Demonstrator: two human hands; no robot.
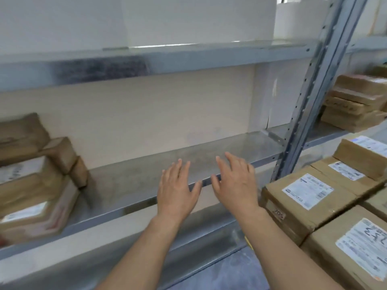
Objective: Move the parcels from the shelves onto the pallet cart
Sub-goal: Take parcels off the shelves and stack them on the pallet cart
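Note:
Both my hands are stretched out side by side over the front edge of the grey metal shelf (129, 178), fingers straight and spread, holding nothing. My left hand (178, 185) and my right hand (234, 181) hover above a bare stretch of that shelf. Several brown paper-wrapped parcels (35, 181) with white labels are stacked at the shelf's left end, apart from my hands. At the lower right, brown parcels (310, 197) with shipping labels lie packed together in a stack; what they rest on is hidden.
A slanted grey perforated upright (314, 91) divides this bay from the one to the right, where more brown parcels (356, 105) are stacked. An upper shelf (167, 59) carries white boxes (188, 17). A lower shelf and grey floor show below.

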